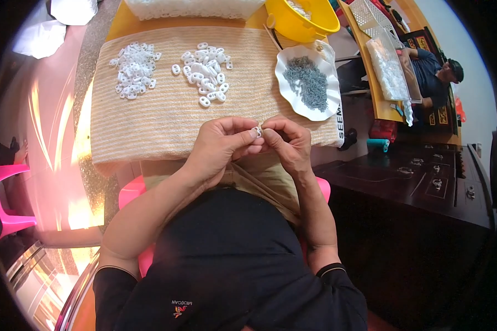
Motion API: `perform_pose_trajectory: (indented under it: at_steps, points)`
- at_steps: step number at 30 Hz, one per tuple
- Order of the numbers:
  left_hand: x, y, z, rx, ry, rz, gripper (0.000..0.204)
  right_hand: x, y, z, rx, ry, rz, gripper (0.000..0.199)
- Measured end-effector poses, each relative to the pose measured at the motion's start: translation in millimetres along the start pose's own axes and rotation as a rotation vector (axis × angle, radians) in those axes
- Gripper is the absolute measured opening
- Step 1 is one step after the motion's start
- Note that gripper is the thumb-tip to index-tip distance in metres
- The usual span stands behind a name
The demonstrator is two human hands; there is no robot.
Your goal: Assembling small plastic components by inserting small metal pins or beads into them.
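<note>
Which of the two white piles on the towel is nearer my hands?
The right pile, between the left pile and the dish; the left one lies farther away.

1. The person wears a black short-sleeved shirt (232,259).
2. Each sleeve (116,289) is black too, and near its edge runs a thin tan line (331,268).
3. On the shirt front there is a small emblem (178,313), orange-red, with pale lettering.
4. The trousers (273,185) are khaki.

The left hand (218,144) and right hand (290,144) meet over a striped cloth (154,124) on the desk (128,25), pinching a small pale piece (258,132). Beyond lie small white parts (135,71) and oval white parts (206,73) in separate piles; rightward, a wavy-rimmed plate (315,114) holds grey pieces (315,88).
</note>
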State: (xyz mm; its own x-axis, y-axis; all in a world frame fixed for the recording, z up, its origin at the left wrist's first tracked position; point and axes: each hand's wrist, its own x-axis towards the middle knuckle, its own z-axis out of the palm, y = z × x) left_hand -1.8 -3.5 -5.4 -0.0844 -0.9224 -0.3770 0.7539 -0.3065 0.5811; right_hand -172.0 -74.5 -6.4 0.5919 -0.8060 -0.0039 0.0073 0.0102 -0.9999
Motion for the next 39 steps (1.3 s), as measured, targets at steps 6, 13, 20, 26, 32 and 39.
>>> perform_pose_trajectory:
  at_steps: [6, 13, 20, 26, 32, 39]
  points:
    - [-1, 1, 1, 0.005, 0.011, -0.001, 0.018, 0, 1, 0, 0.015, 0.000, 0.009, 0.010]
    - [-2, 0, 2, 0.023, 0.023, 0.006, 0.017, -1, -1, 3, -0.008, 0.001, -0.004, 0.009]
    - [-1, -3, 0, 0.081, 0.021, 0.026, 0.019, -1, -3, 4, -0.012, -0.007, -0.004, 0.008]
    - [-3, -4, 3, 0.136, 0.030, 0.091, 0.017, 0, -6, 4, 0.031, -0.043, 0.072, 0.010]
    - [-3, -11, 5, 0.209, 0.030, 0.181, 0.014, -1, 0, -1, 0.033, -0.068, 0.072, 0.011]
    - [-1, -12, 4, 0.192, 0.024, 0.179, 0.014, -1, 2, -1, 0.088, -0.069, 0.117, 0.014]
